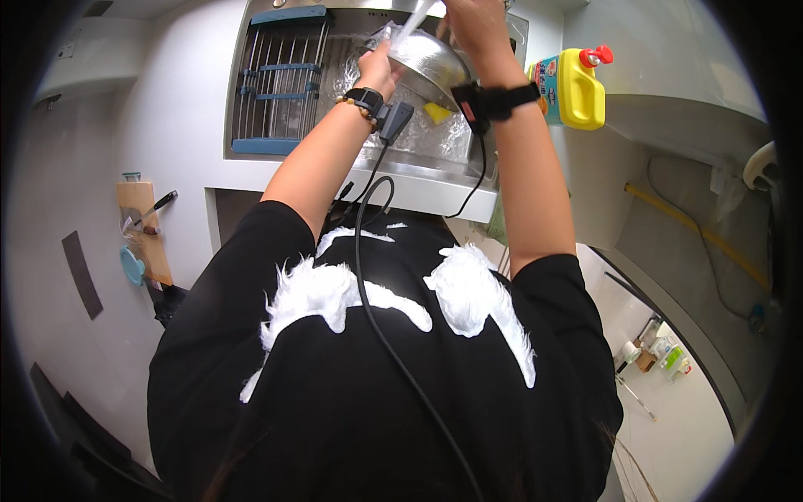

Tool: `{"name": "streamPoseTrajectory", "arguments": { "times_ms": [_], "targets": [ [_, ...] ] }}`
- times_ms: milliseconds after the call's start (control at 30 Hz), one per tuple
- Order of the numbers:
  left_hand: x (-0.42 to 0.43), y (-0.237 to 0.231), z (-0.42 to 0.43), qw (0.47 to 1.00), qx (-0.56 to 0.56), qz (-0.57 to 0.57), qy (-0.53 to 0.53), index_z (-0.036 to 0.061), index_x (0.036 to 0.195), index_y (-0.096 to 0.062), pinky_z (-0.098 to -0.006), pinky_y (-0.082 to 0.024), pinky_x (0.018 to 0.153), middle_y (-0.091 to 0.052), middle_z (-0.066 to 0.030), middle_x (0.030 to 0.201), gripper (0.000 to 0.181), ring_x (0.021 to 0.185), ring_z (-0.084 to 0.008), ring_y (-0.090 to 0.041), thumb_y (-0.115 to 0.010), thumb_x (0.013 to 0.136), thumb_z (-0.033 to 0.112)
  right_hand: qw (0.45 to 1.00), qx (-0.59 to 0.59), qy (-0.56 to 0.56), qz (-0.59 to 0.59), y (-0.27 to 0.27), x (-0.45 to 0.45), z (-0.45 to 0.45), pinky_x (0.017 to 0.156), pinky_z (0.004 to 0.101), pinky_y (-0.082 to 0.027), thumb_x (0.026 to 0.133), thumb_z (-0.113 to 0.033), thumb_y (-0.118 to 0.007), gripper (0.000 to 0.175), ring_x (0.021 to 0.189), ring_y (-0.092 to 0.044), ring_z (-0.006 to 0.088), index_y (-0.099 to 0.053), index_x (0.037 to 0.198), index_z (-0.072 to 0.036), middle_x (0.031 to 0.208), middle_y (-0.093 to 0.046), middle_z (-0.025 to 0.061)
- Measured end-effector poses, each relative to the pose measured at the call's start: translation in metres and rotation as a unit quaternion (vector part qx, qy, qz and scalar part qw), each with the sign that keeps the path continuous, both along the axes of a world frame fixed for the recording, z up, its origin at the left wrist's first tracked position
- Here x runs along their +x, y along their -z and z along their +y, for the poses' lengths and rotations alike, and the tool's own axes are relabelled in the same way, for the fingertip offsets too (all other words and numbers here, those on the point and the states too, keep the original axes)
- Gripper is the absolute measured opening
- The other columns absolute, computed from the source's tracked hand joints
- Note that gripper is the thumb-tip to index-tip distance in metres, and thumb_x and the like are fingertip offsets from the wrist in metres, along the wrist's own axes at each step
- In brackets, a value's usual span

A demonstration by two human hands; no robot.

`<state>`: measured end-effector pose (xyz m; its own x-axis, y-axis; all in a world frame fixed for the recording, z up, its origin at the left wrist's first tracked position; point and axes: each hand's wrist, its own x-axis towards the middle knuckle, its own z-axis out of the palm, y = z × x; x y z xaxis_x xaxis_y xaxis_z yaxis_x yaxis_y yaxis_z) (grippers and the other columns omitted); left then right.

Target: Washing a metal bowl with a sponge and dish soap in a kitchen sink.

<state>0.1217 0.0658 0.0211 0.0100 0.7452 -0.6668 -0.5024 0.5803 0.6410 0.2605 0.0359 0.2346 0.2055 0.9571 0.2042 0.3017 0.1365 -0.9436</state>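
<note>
A stainless steel bowl (433,59) is tilted on its side in the metal sink (426,168). My left hand (378,70) grips the bowl's left rim, its thumb pointing up along the edge. Water (417,19) runs from above onto the bowl beside that thumb. My right hand (478,28) is at the bowl's upper right, partly cut off by the picture's top edge; its fingers are mostly hidden, so its hold is unclear. Below the bowl, a yellow piece (437,113), perhaps a sponge, lies in the wet sink.
A blue-ended metal drying rack (279,81) spans the sink's left side. Right of the sink stands a yellow jug (582,88) with a red cap. Black cables (376,188) hang from both wrist devices. A wooden cutting board (145,232) hangs at left.
</note>
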Motion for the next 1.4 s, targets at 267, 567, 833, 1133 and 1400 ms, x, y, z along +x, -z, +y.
{"name": "streamPoseTrajectory", "arguments": {
  "times_ms": [267,567,833,1133,1400],
  "targets": [
    [0.012,-0.013,-0.009,0.995,-0.004,-0.1,0.013,-0.0016,0.094,-0.061,-0.0343,-0.056,0.06,-0.065,-0.0115,0.087,0.012,0.078,-0.0224,-0.066,-0.068,0.086,0.003,0.998,0.0,0.02,0.058,0.022,-0.005,0.031,0.051,0.0226,-0.037,0.09,-0.024,-0.067,0.025,0.058,-0.049,0.0064,-0.065,0.092,0.0,0.072,-0.06,-0.0004],
    [0.027,-0.034,-0.029,0.994,0.002,-0.005,0.107,-0.0051,0.1,-0.059,-0.0339,-0.06,0.058,-0.066,-0.0134,0.095,0.019,0.077,-0.0219,-0.068,-0.069,0.085,0.002,0.999,-0.039,-0.013,0.023,0.006,-0.002,0.018,0.043,0.0205,-0.035,0.089,-0.033,-0.069,0.034,0.046,-0.049,0.0057,-0.067,0.089,0.001,0.065,-0.06,0.0013],
    [0.004,-0.093,-0.043,0.811,0.276,0.319,0.406,-0.001,0.086,-0.057,-0.0339,-0.047,0.048,-0.06,-0.0101,0.07,0.037,0.055,-0.0186,-0.058,-0.078,0.08,0.028,0.998,-0.047,-0.019,0.038,0.01,0.01,0.012,0.04,0.0202,-0.031,0.092,-0.03,-0.066,0.029,0.043,-0.043,0.0045,-0.068,0.092,-0.001,0.054,-0.049,-0.0021],
    [-0.011,-0.092,-0.082,0.624,0.451,0.463,0.439,-0.0001,0.084,-0.062,-0.0481,-0.054,0.073,-0.067,-0.0223,0.086,0.013,0.083,-0.0411,-0.066,-0.06,0.074,0.008,0.999,-0.04,-0.018,0.018,0.007,0.01,0.012,0.043,0.0209,-0.036,0.091,-0.031,-0.066,0.032,0.048,-0.051,0.0061,-0.069,0.092,0.001,0.063,-0.06,0.0016],
    [-0.019,-0.101,-0.098,0.575,0.466,0.489,0.462,0.0014,0.086,-0.06,-0.0482,-0.053,0.069,-0.067,-0.021,0.078,0.013,0.078,-0.04,-0.066,-0.064,0.077,0.01,0.998,-0.034,-0.047,-0.02,0.001,0.006,0.028,0.043,0.0226,-0.038,0.09,-0.032,-0.067,0.035,0.046,-0.054,0.008,-0.069,0.086,0.002,0.059,-0.06,0.0037]
  ]
}}
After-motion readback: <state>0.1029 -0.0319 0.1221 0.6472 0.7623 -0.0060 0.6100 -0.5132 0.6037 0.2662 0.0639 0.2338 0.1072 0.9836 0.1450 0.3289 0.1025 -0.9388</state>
